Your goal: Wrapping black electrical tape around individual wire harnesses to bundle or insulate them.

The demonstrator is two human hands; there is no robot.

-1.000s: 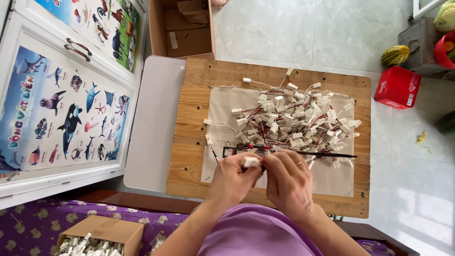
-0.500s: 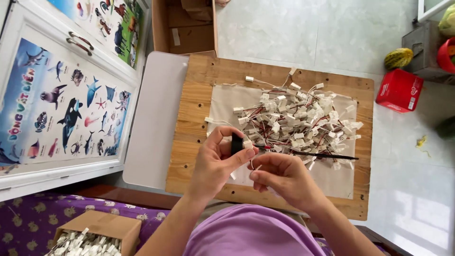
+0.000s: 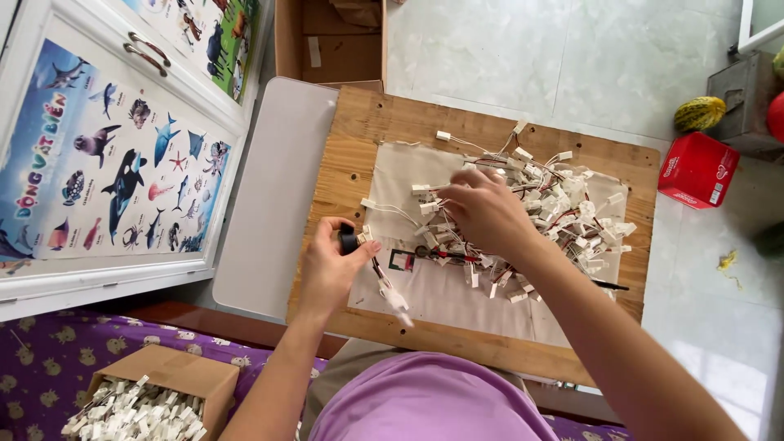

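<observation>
Your left hand (image 3: 331,265) pinches a small black ring (image 3: 349,239), a wired white connector (image 3: 398,300) dangling just below that grip. Your right hand (image 3: 486,211) stretches forward, fingers curled into the pile of wired connectors (image 3: 563,208) on the cloth (image 3: 445,298).

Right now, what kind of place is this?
Probably a home used for piecework: a wooden board on a tiled floor, a heap of wired connectors, and an animal poster on a cabinet.
</observation>
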